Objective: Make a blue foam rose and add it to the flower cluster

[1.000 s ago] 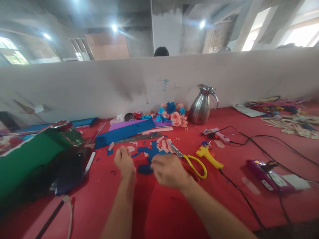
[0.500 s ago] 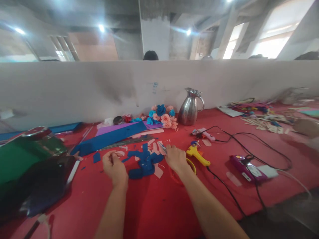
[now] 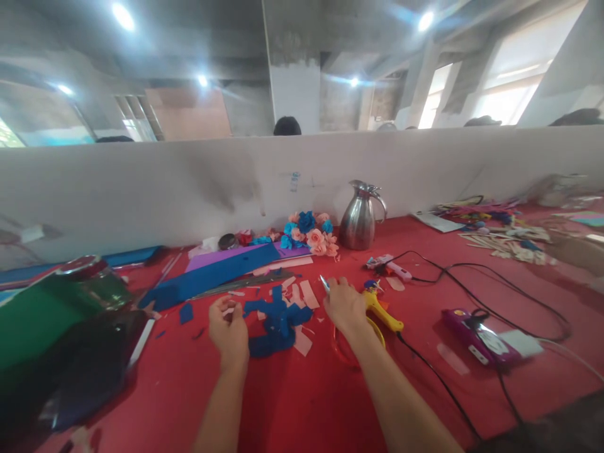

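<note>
My right hand (image 3: 346, 306) is closed around what look like scissors, whose metal blades (image 3: 324, 284) poke out past the fingers. Just left of the blue scraps is my left hand (image 3: 229, 328), its fingers curled into a pinch; whatever they hold, if anything, is too small to make out. Between the two hands lies a loose heap of cut blue paper pieces (image 3: 278, 321), with pink paper scraps (image 3: 309, 294) at its right side. Under my right wrist a red and a yellow ring (image 3: 378, 330) are partly hidden.
A yellow glue gun (image 3: 384, 313) lies right of my right hand, a pink one (image 3: 396, 269) behind it. A purple power strip (image 3: 481, 336) trails black cables. At the back stand a steel jug (image 3: 358, 220), paper roses (image 3: 315, 238) and a long blue strip (image 3: 212, 275).
The view has tilted up a little. My right hand with the scissors has moved right, away from the pink scraps. My left hand has shifted slightly right, still pinched.
</note>
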`<state>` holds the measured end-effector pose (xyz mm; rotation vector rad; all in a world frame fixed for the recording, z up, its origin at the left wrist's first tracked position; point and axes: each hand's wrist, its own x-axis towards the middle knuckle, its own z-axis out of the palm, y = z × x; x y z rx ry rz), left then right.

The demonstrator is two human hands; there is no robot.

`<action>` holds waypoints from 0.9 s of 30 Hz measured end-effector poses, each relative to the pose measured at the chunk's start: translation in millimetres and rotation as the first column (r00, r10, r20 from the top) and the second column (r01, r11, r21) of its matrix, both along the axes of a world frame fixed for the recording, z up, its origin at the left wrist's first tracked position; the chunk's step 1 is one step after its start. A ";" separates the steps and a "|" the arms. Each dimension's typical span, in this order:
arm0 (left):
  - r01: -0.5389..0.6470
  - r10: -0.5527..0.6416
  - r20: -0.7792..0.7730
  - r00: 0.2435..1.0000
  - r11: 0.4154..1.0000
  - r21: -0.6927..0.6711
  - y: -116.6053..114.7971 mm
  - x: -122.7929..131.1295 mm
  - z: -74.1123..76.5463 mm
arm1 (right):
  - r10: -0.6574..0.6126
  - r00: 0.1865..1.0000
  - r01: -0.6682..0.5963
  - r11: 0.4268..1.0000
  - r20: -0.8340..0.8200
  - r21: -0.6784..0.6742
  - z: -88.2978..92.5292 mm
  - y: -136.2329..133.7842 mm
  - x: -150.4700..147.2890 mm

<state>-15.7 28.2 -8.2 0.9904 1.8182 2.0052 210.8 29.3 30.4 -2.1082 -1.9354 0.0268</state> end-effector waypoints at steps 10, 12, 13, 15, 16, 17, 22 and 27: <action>-0.098 0.096 0.036 0.995 0.993 0.061 -10.1 -0.6 11.1 | 0.733 0.680 -0.724 0.672 0.001 0.153 -2.0 -45.0 -56.2; -0.112 0.112 0.025 0.993 0.993 0.036 -10.9 -3.3 9.7 | 0.907 0.410 -0.906 0.392 0.100 0.159 -10.3 -60.0 -70.5; -0.107 0.107 0.017 0.994 0.994 0.025 -11.0 -4.5 8.3 | 0.945 0.300 -0.947 0.279 0.133 0.157 -14.4 -65.9 -76.2; -0.044 0.044 -0.024 0.999 0.999 -0.008 -10.8 -5.9 4.9 | 0.972 0.165 -0.976 0.137 0.165 0.167 -20.5 -73.2 -83.5; 0.004 -0.007 -0.065 0.998 0.999 -0.041 -10.3 -5.8 3.0 | 0.977 0.132 -0.979 0.102 0.170 0.176 -21.8 -74.2 -84.5; 0.058 -0.069 -0.123 0.990 0.994 -0.090 -9.7 -5.2 1.2 | 0.978 0.121 -0.979 0.089 0.171 0.183 -21.6 -73.2 -83.8; 0.103 -0.204 -0.413 0.888 0.962 -0.252 -4.7 -6.6 -7.5 | 0.828 0.557 -0.823 0.539 0.064 0.183 -6.4 -48.0 -59.5; -0.036 -0.071 -0.376 0.924 0.963 -0.268 -0.4 -36.2 -16.0 | 0.326 0.937 -0.324 0.945 -0.126 0.035 0.8 -24.2 -37.5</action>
